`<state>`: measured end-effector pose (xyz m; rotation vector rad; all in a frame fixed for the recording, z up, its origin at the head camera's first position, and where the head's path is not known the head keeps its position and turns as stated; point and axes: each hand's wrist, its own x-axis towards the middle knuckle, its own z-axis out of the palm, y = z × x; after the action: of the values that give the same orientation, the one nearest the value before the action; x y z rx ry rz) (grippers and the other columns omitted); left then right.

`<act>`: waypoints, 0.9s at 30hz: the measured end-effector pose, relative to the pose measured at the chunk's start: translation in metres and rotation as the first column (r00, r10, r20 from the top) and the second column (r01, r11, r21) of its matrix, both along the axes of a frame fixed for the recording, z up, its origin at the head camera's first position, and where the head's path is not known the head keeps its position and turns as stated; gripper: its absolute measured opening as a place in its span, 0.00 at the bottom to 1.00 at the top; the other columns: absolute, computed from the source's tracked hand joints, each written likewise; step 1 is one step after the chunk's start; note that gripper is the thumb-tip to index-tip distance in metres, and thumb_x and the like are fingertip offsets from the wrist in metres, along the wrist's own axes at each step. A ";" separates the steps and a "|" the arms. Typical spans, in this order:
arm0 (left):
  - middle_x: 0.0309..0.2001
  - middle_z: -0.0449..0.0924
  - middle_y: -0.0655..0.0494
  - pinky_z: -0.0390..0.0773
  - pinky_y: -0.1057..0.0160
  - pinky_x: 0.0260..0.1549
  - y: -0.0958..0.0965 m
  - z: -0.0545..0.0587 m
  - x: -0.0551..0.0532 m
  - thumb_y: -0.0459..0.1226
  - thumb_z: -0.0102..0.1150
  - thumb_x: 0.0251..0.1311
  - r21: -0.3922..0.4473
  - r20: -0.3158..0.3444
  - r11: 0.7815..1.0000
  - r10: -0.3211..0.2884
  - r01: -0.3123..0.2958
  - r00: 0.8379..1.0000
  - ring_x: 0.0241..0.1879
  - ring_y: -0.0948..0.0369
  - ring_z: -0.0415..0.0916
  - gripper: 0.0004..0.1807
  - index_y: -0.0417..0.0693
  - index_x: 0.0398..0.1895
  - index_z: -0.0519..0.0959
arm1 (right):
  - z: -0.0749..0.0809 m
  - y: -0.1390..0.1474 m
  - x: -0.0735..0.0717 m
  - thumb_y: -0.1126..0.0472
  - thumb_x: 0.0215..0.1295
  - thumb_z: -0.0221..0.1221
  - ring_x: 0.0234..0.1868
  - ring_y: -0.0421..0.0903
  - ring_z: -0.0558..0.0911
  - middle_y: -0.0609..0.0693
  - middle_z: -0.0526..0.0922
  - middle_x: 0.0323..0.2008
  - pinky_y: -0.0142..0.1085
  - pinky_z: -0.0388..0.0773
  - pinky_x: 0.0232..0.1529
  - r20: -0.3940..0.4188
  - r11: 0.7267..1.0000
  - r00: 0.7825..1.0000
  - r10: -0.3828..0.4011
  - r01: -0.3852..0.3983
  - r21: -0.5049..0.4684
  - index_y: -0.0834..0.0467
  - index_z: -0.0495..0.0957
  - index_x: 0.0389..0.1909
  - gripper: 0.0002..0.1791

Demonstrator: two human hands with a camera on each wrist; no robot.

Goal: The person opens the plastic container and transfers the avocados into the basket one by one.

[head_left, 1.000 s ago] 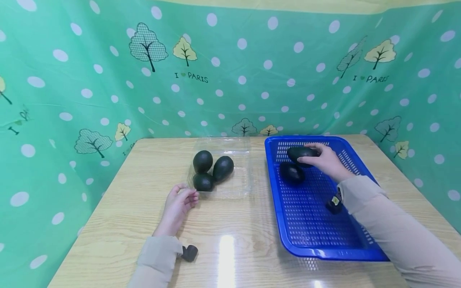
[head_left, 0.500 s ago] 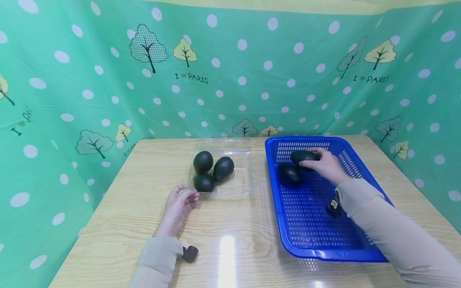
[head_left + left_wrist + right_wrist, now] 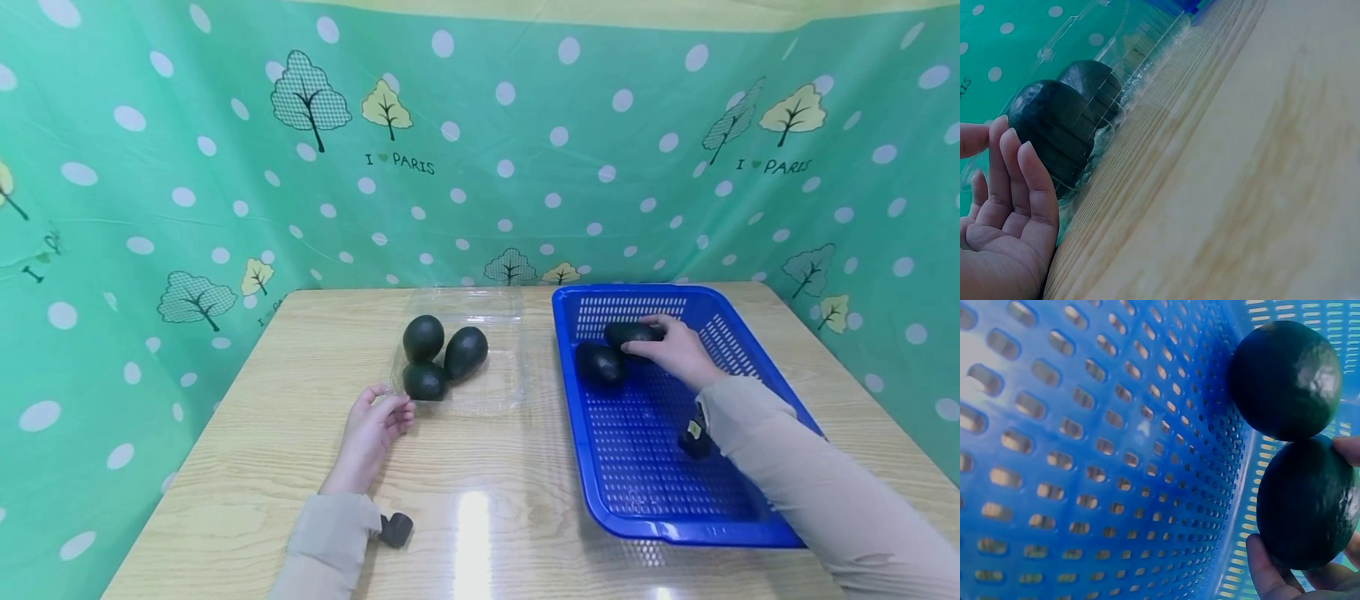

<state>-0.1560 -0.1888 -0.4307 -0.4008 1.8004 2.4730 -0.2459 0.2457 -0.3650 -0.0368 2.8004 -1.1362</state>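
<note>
My right hand [image 3: 675,350] grips a dark avocado [image 3: 1307,503], thumb on one side and fingers on the other, at the far end of the blue basket [image 3: 701,531]. A second avocado [image 3: 600,364] lies in the basket against its left wall; the two touch in the right wrist view. My left hand [image 3: 375,425] pinches the near left edge of a clear plastic box [image 3: 495,398] between thumb and fingertip. Three avocados sit in that box: one at the back [image 3: 423,338], one at the front [image 3: 424,381] and a pear-shaped one [image 3: 466,353] on the right.
The box's clear lid [image 3: 465,302] stands raised behind it. Both containers rest on a pale wooden table [image 3: 247,450], the basket to the right of the box. A green dotted curtain [image 3: 480,192] hangs around the back and sides.
My right hand has shifted slightly to the right and lowered its avocado in the basket. The other basket avocado has moved a little left and nearer. My left hand stays put.
</note>
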 end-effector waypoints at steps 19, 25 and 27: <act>0.25 0.81 0.61 0.80 0.69 0.35 0.000 -0.002 0.000 0.28 0.52 0.66 0.010 -0.006 1.000 -0.003 0.004 1.000 0.31 0.65 0.80 0.13 0.51 0.43 0.59 | -0.013 -0.002 0.001 0.47 0.62 0.64 0.60 0.67 0.74 0.74 0.69 0.63 0.57 0.75 0.56 0.003 0.996 1.000 0.025 -0.026 0.084 0.66 0.63 0.68 0.41; 0.25 0.81 0.61 0.80 0.69 0.35 0.000 -0.003 -0.001 0.28 0.51 0.66 0.011 -0.011 1.000 0.000 0.000 1.000 0.30 0.66 0.80 0.13 0.51 0.43 0.59 | -0.016 -0.003 0.000 0.47 0.61 0.64 0.60 0.66 0.74 0.74 0.69 0.63 0.57 0.75 0.57 0.002 0.994 1.000 0.028 -0.028 0.103 0.66 0.63 0.68 0.41; 0.25 0.81 0.61 0.80 0.70 0.35 0.000 -0.004 -0.001 0.28 0.51 0.66 0.013 -0.013 1.000 0.002 -0.001 1.000 0.30 0.66 0.80 0.13 0.51 0.43 0.59 | -0.017 -0.003 -0.001 0.47 0.62 0.64 0.60 0.67 0.74 0.74 0.69 0.63 0.57 0.75 0.57 0.002 0.994 0.999 0.032 -0.032 0.102 0.66 0.63 0.68 0.41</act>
<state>-0.1568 -0.1888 -0.4343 -0.3864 1.7889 2.4923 -0.2466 0.2424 -0.3817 -0.0727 2.8420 -0.9852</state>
